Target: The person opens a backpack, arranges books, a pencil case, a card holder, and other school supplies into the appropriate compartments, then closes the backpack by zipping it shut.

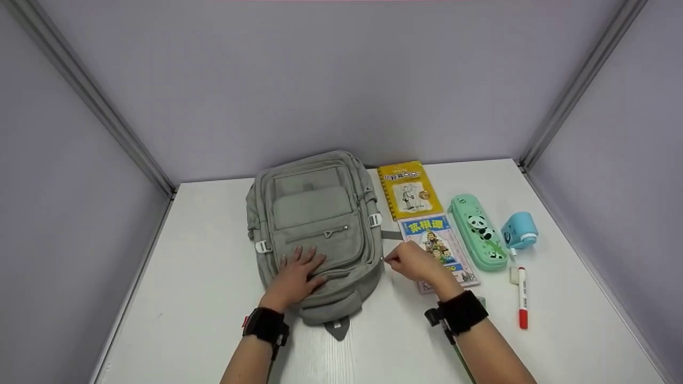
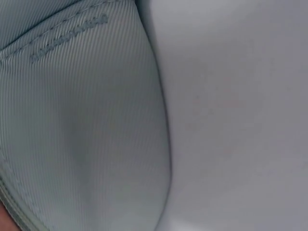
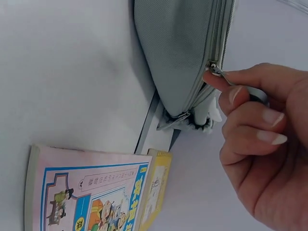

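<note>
A grey backpack [image 1: 315, 208] lies flat on the white table, its front pocket facing up. My left hand [image 1: 296, 278] rests with spread fingers on the lower front of the bag. At the bag's right side, my right hand [image 1: 417, 262] pinches a metal zipper pull [image 3: 215, 69] between thumb and curled index finger. In the right wrist view this zipper runs along the bag's edge, and the right hand [image 3: 262, 125] shows its other fingers curled. The left wrist view shows only grey bag fabric [image 2: 91, 120] and a sliver of skin at the corner.
Right of the bag lie a yellow book [image 1: 410, 189] and a pink-and-blue comic book [image 1: 438, 248]. Beyond them are a green panda pencil case [image 1: 478, 232], a blue sharpener-like object [image 1: 518, 230], a small eraser-like block [image 1: 514, 275] and a red-capped marker [image 1: 523, 298]. Walls enclose the table.
</note>
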`<state>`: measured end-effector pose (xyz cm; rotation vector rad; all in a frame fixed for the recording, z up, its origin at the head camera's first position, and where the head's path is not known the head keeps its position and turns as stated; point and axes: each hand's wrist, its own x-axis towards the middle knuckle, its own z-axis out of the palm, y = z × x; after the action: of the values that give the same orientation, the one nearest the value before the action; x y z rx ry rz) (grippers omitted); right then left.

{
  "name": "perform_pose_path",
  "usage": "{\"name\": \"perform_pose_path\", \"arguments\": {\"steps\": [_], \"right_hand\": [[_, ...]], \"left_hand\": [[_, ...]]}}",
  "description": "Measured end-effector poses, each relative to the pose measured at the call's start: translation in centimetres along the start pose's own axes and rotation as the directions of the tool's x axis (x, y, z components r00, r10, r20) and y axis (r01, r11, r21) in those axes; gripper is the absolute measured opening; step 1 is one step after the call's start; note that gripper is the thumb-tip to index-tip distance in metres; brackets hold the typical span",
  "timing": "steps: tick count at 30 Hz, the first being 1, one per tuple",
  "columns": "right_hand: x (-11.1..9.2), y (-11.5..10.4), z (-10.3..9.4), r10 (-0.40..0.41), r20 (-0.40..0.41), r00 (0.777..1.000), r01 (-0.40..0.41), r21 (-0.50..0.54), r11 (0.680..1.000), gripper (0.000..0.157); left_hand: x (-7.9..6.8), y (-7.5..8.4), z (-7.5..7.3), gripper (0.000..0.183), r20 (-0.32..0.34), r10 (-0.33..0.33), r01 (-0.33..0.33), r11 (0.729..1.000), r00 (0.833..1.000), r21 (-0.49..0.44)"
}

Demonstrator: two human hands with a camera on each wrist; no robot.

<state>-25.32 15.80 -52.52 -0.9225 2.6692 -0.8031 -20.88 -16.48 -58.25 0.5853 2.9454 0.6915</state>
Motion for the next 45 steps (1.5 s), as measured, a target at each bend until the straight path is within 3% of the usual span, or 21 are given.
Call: {"name": "perform_pose_path", "arguments": {"steps": [7,12,14,20,25,29,31,34,36,38,40,42,43,45], "right_hand": [[-1.0,-2.5,0.5,-0.08,0.108,0.991,0.075,0.058,0.996,0.017],[-0.9,-4.5,1.4,-0.162,0.157,0.974,0.149,0.088,0.985,0.038],[-0.9,-5.2,1.9,-0.183,0.172,0.968,0.169,0.094,0.981,0.04],[-0.7,-6.4,3.1,-0.249,0.165,0.954,0.236,0.093,0.967,0.037],[-0.6,-6.7,3.3,-0.256,0.142,0.956,0.247,0.072,0.966,0.039],[-0.5,-6.5,3.5,-0.232,0.145,0.962,0.22,0.094,0.971,0.038],[-0.5,-6.3,3.6,-0.221,0.147,0.964,0.206,0.107,0.973,0.038],[-0.6,-6.0,4.0,-0.201,0.157,0.967,0.183,0.122,0.976,0.037],[-0.7,-5.9,4.2,-0.191,0.169,0.967,0.169,0.138,0.976,0.037],[-0.8,-5.8,4.4,-0.187,0.179,0.966,0.16,0.153,0.975,0.035],[-0.8,-5.8,4.5,-0.19,0.18,0.965,0.162,0.16,0.974,0.034],[-0.8,-6.0,4.4,-0.19,0.168,0.967,0.162,0.165,0.973,0.032],[-0.8,-6.1,4.4,-0.189,0.159,0.969,0.162,0.167,0.972,0.031],[-0.8,-6.4,4.4,-0.183,0.144,0.972,0.159,0.168,0.973,0.029]], "left_hand": [[0.2,0.2,0.1,0.056,-0.005,-0.013,0.013,1.0,1.0,0.001],[0.3,0.4,0.0,0.057,-0.015,-0.004,0.004,1.0,1.0,-0.002],[0.3,0.5,0.0,0.057,-0.02,-0.001,0.001,1.0,1.0,-0.001],[0.4,0.6,-0.1,0.056,-0.028,-0.016,0.017,0.999,0.999,0.027],[0.7,1.7,-0.5,0.054,-0.007,-0.047,0.048,0.994,0.999,0.103],[0.7,3.5,-0.6,0.042,-0.069,0.0,0.012,0.986,0.998,0.168],[0.5,4.6,-0.4,0.031,-0.156,0.045,-0.016,0.983,0.987,0.185],[-0.2,6.5,0.3,0.011,-0.339,0.084,-0.032,0.987,0.937,0.158],[-0.7,7.7,0.7,0.015,-0.431,0.07,-0.022,0.993,0.9,0.115],[-1.3,8.7,0.9,0.03,-0.456,0.02,0.001,0.999,0.89,0.046],[-1.8,9.4,1.1,0.042,-0.403,-0.037,0.024,0.999,0.915,-0.038],[-2.2,9.8,1.2,0.051,-0.287,-0.097,0.05,0.985,0.953,-0.167],[-2.3,9.9,1.3,0.054,-0.22,-0.118,0.065,0.97,0.968,-0.235],[-2.4,10.0,1.5,0.056,-0.085,-0.147,0.102,0.913,0.985,-0.394]]}}
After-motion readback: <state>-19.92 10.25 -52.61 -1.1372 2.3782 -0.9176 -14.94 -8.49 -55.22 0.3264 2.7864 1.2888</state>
